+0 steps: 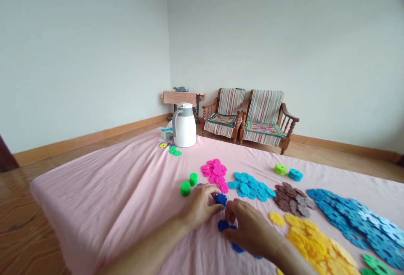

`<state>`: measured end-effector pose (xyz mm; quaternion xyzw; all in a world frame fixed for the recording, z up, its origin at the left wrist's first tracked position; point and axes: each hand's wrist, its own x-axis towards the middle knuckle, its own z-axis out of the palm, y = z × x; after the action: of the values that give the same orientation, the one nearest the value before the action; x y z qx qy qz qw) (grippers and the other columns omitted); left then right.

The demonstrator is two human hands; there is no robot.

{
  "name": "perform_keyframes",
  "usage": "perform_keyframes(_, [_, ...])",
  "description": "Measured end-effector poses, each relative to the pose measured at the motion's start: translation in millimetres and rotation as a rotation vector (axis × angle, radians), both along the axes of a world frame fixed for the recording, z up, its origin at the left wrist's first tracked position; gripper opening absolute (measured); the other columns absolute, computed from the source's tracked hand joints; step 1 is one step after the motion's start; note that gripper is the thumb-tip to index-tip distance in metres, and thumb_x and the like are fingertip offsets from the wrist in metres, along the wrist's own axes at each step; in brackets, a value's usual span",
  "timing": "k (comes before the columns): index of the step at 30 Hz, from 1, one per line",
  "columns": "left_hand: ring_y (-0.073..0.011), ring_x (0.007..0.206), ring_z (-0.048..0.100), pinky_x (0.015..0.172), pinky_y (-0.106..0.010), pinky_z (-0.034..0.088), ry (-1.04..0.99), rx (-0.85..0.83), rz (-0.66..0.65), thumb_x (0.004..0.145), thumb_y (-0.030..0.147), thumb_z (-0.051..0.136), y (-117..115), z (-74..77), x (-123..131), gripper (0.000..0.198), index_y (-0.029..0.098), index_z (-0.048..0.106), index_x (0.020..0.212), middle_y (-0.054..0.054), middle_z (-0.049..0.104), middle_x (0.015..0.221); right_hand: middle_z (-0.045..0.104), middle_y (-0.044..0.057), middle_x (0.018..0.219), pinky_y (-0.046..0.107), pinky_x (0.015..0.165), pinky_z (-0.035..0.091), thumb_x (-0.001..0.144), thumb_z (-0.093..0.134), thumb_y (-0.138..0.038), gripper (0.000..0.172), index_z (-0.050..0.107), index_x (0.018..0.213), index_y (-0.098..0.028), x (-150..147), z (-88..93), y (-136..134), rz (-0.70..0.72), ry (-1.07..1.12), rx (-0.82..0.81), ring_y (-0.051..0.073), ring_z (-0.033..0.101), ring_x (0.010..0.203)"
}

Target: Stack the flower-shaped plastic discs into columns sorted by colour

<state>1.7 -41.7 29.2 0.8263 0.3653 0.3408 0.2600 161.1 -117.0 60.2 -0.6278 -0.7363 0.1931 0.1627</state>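
My left hand [202, 204] curves around a small stack of dark blue snowflake discs [221, 199], held between thumb and fingers just above or on the pink cloth. Right beside that stack is my right hand [248, 224], its fingers curled inward; whatever they may pinch is hidden. Loose dark blue discs [223, 225] lie beneath and around my right hand, partly covered by it. Two bright green stacks [185, 189] stand to the left of my left hand. Beyond both hands lies a pile of pink discs [215, 173], with light blue discs [251, 186] to its right.
On the pink cloth [104, 191] are brown discs [285, 195], yellow discs [312, 241], large blue discs [356, 216], and lime [280, 169] and blue [296, 175] stacks. A white jug [185, 128] stands at the far edge. Two wooden chairs [265, 117] are behind.
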Motion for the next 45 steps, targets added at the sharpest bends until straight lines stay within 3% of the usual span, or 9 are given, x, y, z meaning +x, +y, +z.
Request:
perform_keyframes(9, [-0.0182,0.079,0.060,0.074,-0.025,0.043,-0.029,-0.019,0.012,0.068,0.028,0.074,1.4,-1.9,-0.5,0.021,0.019,0.070,0.087,-0.001,0.068,0.083,0.062,0.000,0.079,0.024,0.061,0.033,0.066,0.053,-0.023,0.010,0.055,0.076,-0.021,-3.7,-7.6,3.9,0.024,0.060,-0.010,0.015,0.054,0.074])
perform_keyframes(16, [-0.0173,0.076,0.060,0.071,-0.024,0.042,-0.049,-0.040,0.000,0.070,0.026,0.073,-0.6,0.6,0.8,0.014,0.019,0.070,0.082,-0.001,0.068,0.079,0.062,0.001,0.086,0.025,0.067,0.034,0.061,0.054,-0.016,0.021,0.058,0.080,-0.021,-10.2,-19.2,1.2,-0.007,0.110,0.044,0.016,0.054,0.079])
perform_keyframes(23, [-0.0172,0.075,0.060,0.068,-0.023,0.042,-0.034,-0.049,-0.010,0.068,0.026,0.074,-0.4,1.8,-0.5,0.016,0.019,0.070,0.083,-0.001,0.067,0.077,0.057,-0.002,0.064,0.022,0.054,0.031,0.061,0.052,-0.010,0.010,0.054,0.066,-0.019,-7.2,-5.5,6.8,0.014,0.233,-0.006,0.012,0.051,0.061])
perform_keyframes(29, [-0.0162,0.073,0.058,0.066,-0.022,0.041,0.031,-0.038,0.021,0.062,0.015,0.072,-1.4,2.3,-1.9,0.023,0.019,0.069,0.085,0.001,0.064,0.078,0.059,-0.002,0.060,0.022,0.051,0.035,0.070,0.054,-0.021,0.003,0.057,0.072,-0.019,4.3,-17.6,37.2,-0.243,0.474,0.170,0.012,0.054,0.056])
perform_keyframes(35, [-0.0147,0.069,0.056,0.062,-0.022,0.040,0.040,-0.040,0.025,0.063,0.014,0.070,-1.3,0.8,-2.0,0.020,0.019,0.069,0.082,0.001,0.063,0.077,0.063,-0.001,0.061,0.024,0.051,0.039,0.069,0.056,-0.024,0.005,0.058,0.071,-0.019,4.8,-31.4,47.0,-0.294,0.497,0.171,0.014,0.059,0.056])
perform_keyframes(45, [-0.0158,0.071,0.057,0.063,-0.022,0.041,0.052,-0.052,0.020,0.064,0.016,0.068,-1.9,3.2,-0.8,0.019,0.018,0.069,0.083,-0.001,0.063,0.078,0.067,0.001,0.068,0.024,0.057,0.040,0.074,0.051,-0.019,0.008,0.059,0.073,-0.019,6.2,-8.5,34.5,-0.298,0.312,0.200,0.015,0.061,0.063])
